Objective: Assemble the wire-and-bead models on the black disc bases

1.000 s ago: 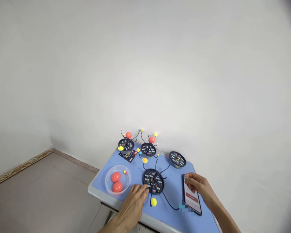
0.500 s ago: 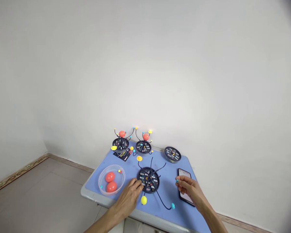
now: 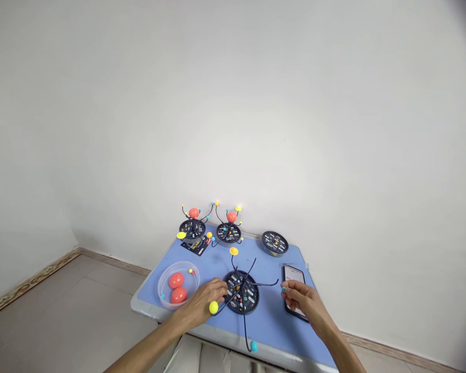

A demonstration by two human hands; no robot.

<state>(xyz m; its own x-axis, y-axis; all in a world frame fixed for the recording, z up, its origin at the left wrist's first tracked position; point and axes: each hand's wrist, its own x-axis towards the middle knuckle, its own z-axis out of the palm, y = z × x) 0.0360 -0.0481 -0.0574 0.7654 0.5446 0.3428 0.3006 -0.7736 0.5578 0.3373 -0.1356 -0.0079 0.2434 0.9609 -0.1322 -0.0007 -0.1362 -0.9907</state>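
My left hand is closed on the left rim of a round black base printed with small pictures and labels. Curved black arms rise from that base's middle. They carry a yellow ball beside my left wrist, a blue ball near the table's front edge and a yellow ringed planet at the back; other arms end bare. Over the phone, my right hand pinches a small blue ball between thumb and fingers.
A clear round tub at left holds two red balls and several small beads. Two assembled planet models stand behind, near a black card. Another round base sits back right. A phone lies on the blue table.
The base has turned clockwise under my left hand: the blue and yellow balls have swung left and the ringed planet right. My right hand stays almost still with its small ball.
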